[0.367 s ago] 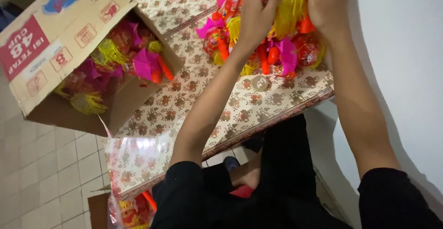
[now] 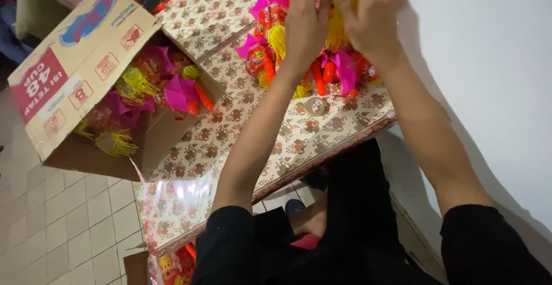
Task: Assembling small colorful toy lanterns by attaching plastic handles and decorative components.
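The colourful bundle [image 2: 310, 49] of glossy packets and frilly paper was partly hidden beneath the left hand [image 2: 305, 26] and right hand [image 2: 371, 18]. Both were pressed on it, fingers spread; a firm grasp could not be told. Below them, a tape roll [image 2: 315, 106] was seen on the table [image 2: 241, 141].

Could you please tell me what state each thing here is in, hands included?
Left hand: fingers spread, pressed on the pile of colourful packets.
Right hand: fingers spread, pressed on the same pile.
Pile of colourful packets: heaped on the table, held under both hands.
Cardboard box: open, flaps up, filled with similar packets.
Tape roll: lying flat beside the pile.
Table: covered with a patterned cloth.
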